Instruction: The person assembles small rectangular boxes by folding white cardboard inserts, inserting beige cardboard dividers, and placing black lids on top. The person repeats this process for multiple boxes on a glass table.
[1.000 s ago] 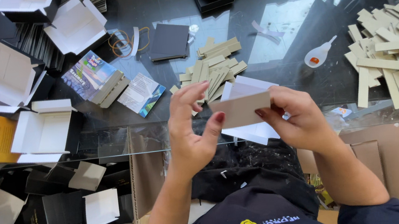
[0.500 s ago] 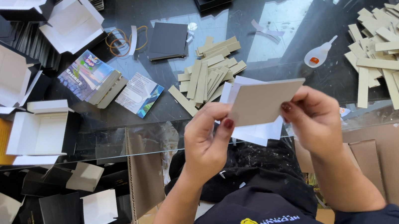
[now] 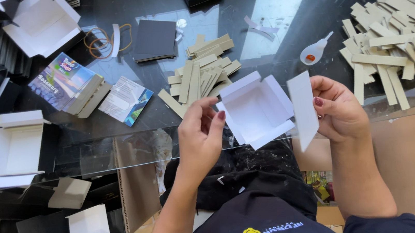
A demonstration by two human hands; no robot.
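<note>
Centrally, the right hand [image 3: 339, 109] pinches a white card panel [image 3: 303, 108]; the left hand [image 3: 199, 135], fingers loosely curled, touches an unfolded white paper box [image 3: 256, 108]; a colourful rectangular package [image 3: 65, 83] lies upper left.

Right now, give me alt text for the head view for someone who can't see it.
The right hand holds a white card upright beside a flat white box blank on a glass table. The left hand is empty, and cardboard strips lie behind.

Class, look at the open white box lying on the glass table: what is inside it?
The white box shows only its bare white floor and flaps; nothing lies inside. What lies beneath it on the glass table is covered.
</note>
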